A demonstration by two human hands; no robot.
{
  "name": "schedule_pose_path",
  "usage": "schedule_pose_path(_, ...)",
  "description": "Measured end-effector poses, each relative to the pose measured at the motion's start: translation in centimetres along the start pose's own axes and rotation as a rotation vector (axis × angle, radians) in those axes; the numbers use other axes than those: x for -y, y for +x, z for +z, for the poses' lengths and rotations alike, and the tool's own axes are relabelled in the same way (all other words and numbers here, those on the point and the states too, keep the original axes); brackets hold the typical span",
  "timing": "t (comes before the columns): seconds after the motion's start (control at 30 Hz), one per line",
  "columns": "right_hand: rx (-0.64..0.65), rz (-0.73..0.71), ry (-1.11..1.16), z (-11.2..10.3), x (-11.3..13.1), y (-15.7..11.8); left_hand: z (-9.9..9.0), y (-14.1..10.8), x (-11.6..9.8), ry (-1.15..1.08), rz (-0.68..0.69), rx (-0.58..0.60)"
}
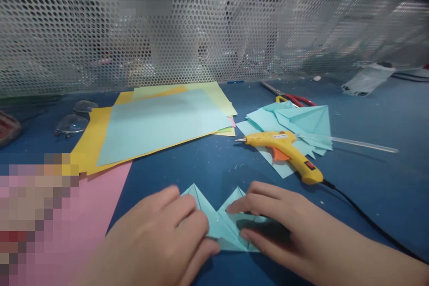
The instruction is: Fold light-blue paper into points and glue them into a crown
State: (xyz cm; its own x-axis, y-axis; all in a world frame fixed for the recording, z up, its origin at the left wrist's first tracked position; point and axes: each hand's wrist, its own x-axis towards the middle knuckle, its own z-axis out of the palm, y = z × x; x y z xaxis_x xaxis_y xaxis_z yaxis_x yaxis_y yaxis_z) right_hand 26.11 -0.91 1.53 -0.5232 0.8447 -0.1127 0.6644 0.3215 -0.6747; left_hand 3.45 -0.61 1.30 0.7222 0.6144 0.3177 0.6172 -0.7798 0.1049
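A yellow glue gun lies on the blue counter, its nozzle pointing left, and nearer the person than the glue gun, a little to its left, a folded blue paper lies under both hands with two pointed corners facing away from the person. The left hand bends over the left part of this paper, fingers curled and close together, thumb along the near edge; whether they pinch the paper or merely press on it, I cannot tell. The right hand has its index finger and thumb parted, their tips resting on the right part of the paper, with a clear gap between them. Partly under the glue gun and reaching beyond it is a pile of folded blue pieces; a clear glue stick juts from its rear, and a black cord runs from its handle toward the near right. Beyond the glue gun are red-and-yellow-handled scissors. To its left lie a light blue sheet over yellow paper, pink paper, and, farthest left, eyeglasses.
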Motion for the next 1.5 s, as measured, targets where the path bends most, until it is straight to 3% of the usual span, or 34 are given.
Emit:
schedule_pose_path(0.13,0.012,0.014,-0.003,0.0,-0.1,-0.1,0.3,0.6,0.5,-0.061,-0.005,0.052)
schedule_pose_path(0.27,0.024,0.022,-0.002,0.0,-0.1,-0.1,1.1,0.0,0.6,0.021,-0.009,0.195)
schedule_pose_path(0.4,0.038,0.023,-0.009,-0.2,0.0,-0.1,1.3,-0.2,0.3,0.074,-0.118,0.323)
schedule_pose_path(0.63,0.034,0.028,-0.017,-0.1,0.0,-0.1,1.1,1.0,0.1,0.078,-0.114,0.363)
schedule_pose_path(0.87,0.034,0.007,-0.029,-0.1,0.0,0.0,1.6,0.7,0.0,0.085,-0.119,0.313)
schedule_pose_path(1.17,0.032,-0.011,0.01,0.0,-0.4,-0.2,1.5,1.0,-0.1,0.117,-0.166,0.481)
schedule_pose_path(1.5,0.056,0.004,0.007,-0.1,-0.3,0.0,2.0,1.0,0.3,0.104,-0.085,0.367)
